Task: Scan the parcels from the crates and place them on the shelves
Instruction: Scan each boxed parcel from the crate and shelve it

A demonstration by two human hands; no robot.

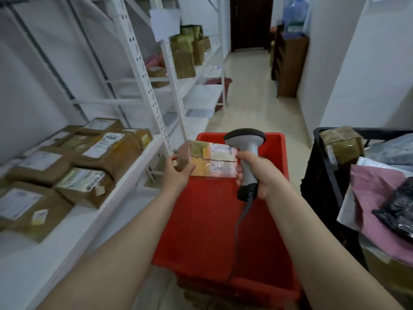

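My left hand (178, 168) holds a small taped parcel (212, 161) with white labels above the red crate (223, 220). My right hand (257, 173) grips the handle of a grey barcode scanner (245, 139), whose head sits just right of the parcel and points at it. The scanner's black cable hangs down over the crate. The crate's inside shows no other parcels. A white shelf (78, 220) at my left carries several brown parcels (107, 151) with labels.
A black crate (321, 175) at the right holds a brown parcel (342, 146), pink and black bags. White shelf racks (143, 70) run along the left wall with more parcels (183, 54). A narrow aisle leads to a dark door, a wooden cabinet and a water bottle.
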